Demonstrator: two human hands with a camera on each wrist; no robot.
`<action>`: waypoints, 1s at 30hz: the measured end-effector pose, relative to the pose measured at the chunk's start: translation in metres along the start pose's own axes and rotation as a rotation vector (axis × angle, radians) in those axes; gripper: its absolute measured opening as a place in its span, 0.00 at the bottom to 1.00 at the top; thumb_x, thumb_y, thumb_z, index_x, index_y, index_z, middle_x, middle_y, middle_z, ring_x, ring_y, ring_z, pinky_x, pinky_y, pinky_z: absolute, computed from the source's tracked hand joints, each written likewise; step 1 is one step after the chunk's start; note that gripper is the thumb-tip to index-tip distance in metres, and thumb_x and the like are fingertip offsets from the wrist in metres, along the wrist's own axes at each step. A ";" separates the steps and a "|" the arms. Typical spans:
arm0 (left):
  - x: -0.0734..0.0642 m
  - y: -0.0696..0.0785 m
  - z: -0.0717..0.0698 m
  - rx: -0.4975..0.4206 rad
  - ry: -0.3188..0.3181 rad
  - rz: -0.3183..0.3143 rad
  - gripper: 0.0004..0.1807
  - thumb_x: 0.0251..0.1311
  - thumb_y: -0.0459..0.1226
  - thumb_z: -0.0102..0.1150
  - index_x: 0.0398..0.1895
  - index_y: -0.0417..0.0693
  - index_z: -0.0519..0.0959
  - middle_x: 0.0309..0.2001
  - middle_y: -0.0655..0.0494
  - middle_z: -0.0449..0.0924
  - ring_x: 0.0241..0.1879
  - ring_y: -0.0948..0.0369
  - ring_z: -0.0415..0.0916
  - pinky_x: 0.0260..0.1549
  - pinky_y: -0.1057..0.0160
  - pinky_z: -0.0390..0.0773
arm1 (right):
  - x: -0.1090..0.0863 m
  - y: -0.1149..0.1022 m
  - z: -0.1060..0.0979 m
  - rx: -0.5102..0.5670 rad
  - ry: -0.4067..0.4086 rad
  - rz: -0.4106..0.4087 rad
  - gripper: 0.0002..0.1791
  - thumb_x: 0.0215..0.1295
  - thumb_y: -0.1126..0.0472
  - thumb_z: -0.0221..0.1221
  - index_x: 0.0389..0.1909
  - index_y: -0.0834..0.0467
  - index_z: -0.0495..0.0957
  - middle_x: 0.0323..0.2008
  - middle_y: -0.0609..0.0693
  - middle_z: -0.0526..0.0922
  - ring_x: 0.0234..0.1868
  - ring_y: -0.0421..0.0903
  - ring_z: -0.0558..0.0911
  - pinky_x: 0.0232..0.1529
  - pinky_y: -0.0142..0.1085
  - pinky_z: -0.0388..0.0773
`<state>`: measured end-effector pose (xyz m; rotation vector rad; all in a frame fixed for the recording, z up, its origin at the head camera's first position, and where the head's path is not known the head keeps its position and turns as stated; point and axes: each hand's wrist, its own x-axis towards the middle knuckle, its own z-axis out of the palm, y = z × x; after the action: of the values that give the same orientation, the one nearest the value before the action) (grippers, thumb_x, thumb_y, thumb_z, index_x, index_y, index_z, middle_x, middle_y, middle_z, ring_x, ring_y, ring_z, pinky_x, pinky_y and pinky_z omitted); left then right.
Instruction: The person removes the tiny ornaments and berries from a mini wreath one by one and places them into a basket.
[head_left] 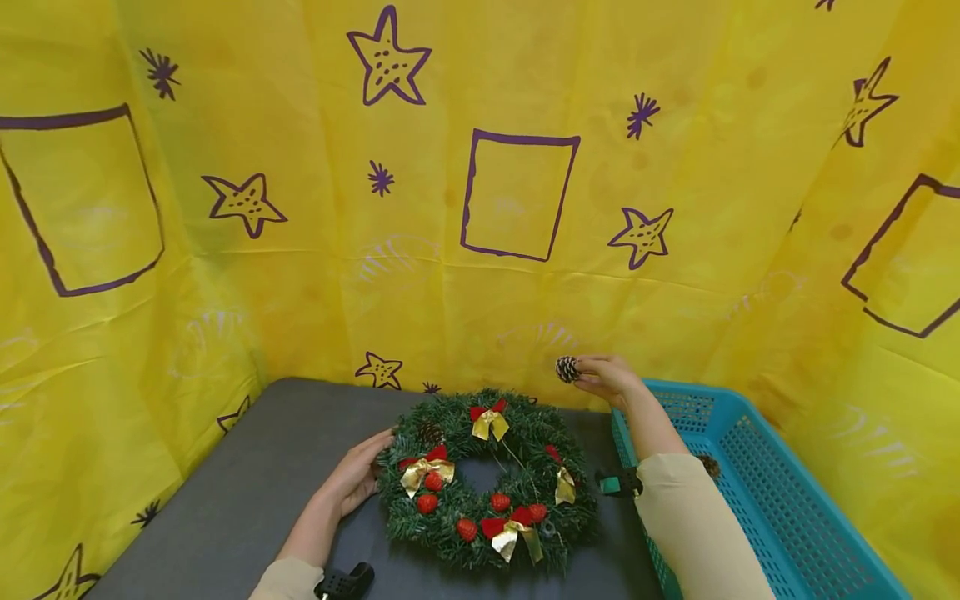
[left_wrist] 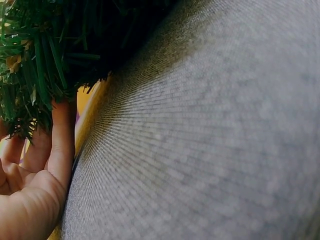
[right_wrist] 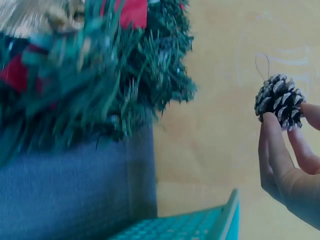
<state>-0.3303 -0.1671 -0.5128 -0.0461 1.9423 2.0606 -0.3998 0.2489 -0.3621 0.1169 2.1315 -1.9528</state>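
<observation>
A green artificial Christmas wreath (head_left: 487, 408) lies on the dark table, trimmed with gold-and-red bows (head_left: 490, 423), red berry-like ornaments (head_left: 467, 530) and a brown pine cone (head_left: 430, 433). At its left rim my left hand (head_left: 352, 477) holds the edge. In the left wrist view, the fingers (left_wrist: 62, 140) reach into the needles, which hide their tips. Beyond the wreath's back right side, my right hand (head_left: 609, 379) pinches a white-tipped pine cone (head_left: 567, 369) in the air. A thin hanging loop (right_wrist: 262, 65) sticks up from that cone in the right wrist view.
To the right stands a blue-green plastic basket (head_left: 817, 508) with perforated walls; another pine cone (head_left: 708, 466) shows in it, partly behind the right sleeve (head_left: 693, 521). A yellow curtain (head_left: 480, 317) with purple drawings hangs behind the table (head_left: 292, 442) and along both sides.
</observation>
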 end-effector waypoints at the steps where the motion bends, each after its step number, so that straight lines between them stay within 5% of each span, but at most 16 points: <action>1: 0.000 0.000 0.000 -0.001 -0.001 0.000 0.34 0.77 0.50 0.40 0.80 0.49 0.48 0.80 0.39 0.36 0.28 0.65 0.59 0.31 0.62 0.60 | -0.001 0.000 -0.003 0.005 0.000 -0.002 0.31 0.76 0.64 0.47 0.75 0.69 0.52 0.77 0.69 0.47 0.76 0.64 0.57 0.61 0.34 0.77; 17: 0.001 0.001 -0.002 0.010 -0.006 -0.009 0.33 0.78 0.49 0.38 0.80 0.51 0.47 0.80 0.42 0.36 0.26 0.69 0.61 0.29 0.67 0.63 | -0.016 0.010 -0.049 0.103 0.019 -0.023 0.34 0.77 0.63 0.45 0.77 0.68 0.44 0.79 0.67 0.40 0.78 0.62 0.51 0.59 0.29 0.77; 20: 0.000 0.000 -0.003 0.028 -0.024 -0.001 0.33 0.79 0.49 0.36 0.81 0.50 0.45 0.80 0.41 0.34 0.27 0.69 0.60 0.37 0.65 0.67 | -0.020 0.012 -0.058 0.101 0.017 -0.020 0.35 0.78 0.62 0.44 0.78 0.67 0.42 0.79 0.67 0.38 0.78 0.62 0.52 0.60 0.29 0.76; 25: 0.000 -0.001 -0.002 0.050 -0.042 0.010 0.33 0.79 0.48 0.35 0.81 0.49 0.43 0.80 0.39 0.31 0.28 0.66 0.59 0.50 0.51 0.65 | -0.025 0.017 -0.074 0.127 0.039 -0.010 0.35 0.77 0.63 0.46 0.78 0.67 0.42 0.79 0.66 0.39 0.58 0.48 0.75 0.58 0.29 0.78; 30: 0.000 0.000 -0.001 0.025 -0.029 0.006 0.34 0.79 0.48 0.37 0.81 0.49 0.45 0.80 0.39 0.32 0.29 0.65 0.58 0.45 0.55 0.65 | -0.032 0.024 -0.088 0.133 0.047 -0.006 0.37 0.77 0.62 0.47 0.78 0.66 0.39 0.79 0.65 0.36 0.41 0.32 0.77 0.57 0.28 0.78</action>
<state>-0.3305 -0.1682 -0.5127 -0.0043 1.9529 2.0287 -0.3746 0.3419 -0.3715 0.1821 2.0311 -2.1143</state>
